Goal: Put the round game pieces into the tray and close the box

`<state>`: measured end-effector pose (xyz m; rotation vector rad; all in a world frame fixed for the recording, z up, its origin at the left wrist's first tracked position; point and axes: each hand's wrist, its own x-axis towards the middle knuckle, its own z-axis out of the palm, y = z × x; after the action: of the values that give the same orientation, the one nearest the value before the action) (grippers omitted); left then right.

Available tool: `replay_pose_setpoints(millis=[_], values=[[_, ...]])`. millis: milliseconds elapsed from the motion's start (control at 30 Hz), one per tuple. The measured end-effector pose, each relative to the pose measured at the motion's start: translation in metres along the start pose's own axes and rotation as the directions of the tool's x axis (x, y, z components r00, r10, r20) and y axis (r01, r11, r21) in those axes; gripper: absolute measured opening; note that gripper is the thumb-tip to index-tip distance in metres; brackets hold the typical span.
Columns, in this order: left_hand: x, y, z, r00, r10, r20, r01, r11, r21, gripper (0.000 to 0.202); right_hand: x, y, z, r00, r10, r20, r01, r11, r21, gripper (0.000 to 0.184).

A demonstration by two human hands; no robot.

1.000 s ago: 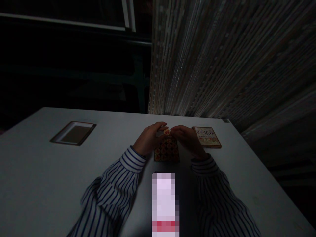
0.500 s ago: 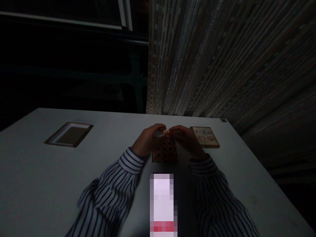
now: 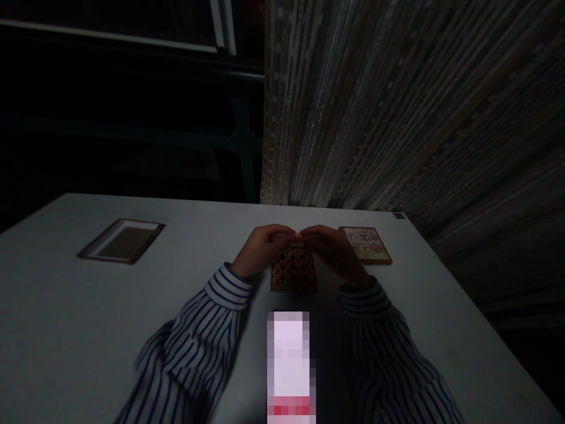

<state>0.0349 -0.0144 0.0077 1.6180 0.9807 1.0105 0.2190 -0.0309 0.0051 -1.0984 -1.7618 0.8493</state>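
Blue-striped cuffs (image 3: 229,285) nearest, low on the table (image 3: 66,306). Just beyond, over the patterned board (image 3: 293,274), one small round piece (image 3: 297,238) pinched between left hand (image 3: 260,247) and right hand (image 3: 333,250), each grip closed on it. Best squeezed lightly and evenly, held low above the board. Farther right, printed lid (image 3: 365,244); far left, shallow tray (image 3: 121,240).

A flat open tray (image 3: 121,241) lies far left on the white counter (image 3: 66,330). A card with a picture (image 3: 365,245), maybe a box top, lies at the right. Behind stands a stripy wall (image 3: 397,106).
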Motion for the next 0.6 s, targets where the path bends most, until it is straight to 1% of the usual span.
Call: replay_pose_setpoints(millis=[200, 367, 467, 600], values=[[-0.0014, 0.0061, 0.0018, 0.999, -0.041, 0.008, 0.042, 0.998, -0.053, 0.019, -0.0004, -0.0012, 0.0012, 1.0, 0.008, -0.015, -0.008, 1.0, -0.007, 0.019], [-0.0014, 0.0081, 0.0028, 0.999, -0.043, -0.025, 0.041, 0.997, -0.068, 0.018, -0.0005, -0.004, 0.0005, 1.0, 0.004, 0.0, -0.004, 1.0, 0.0, 0.018], [-0.001, 0.0087, 0.003, 0.998, -0.041, -0.054, 0.036, 0.996, -0.076, 0.018, -0.0004, -0.0024, 0.0001, 1.0, 0.006, -0.013, -0.006, 1.0, -0.005, 0.019], [-0.001, 0.0104, 0.0031, 0.995, -0.048, -0.086, 0.036, 0.991, -0.13, 0.018, -0.0007, -0.0004, 0.0006, 0.999, 0.033, -0.015, -0.032, 0.999, 0.032, 0.021]])
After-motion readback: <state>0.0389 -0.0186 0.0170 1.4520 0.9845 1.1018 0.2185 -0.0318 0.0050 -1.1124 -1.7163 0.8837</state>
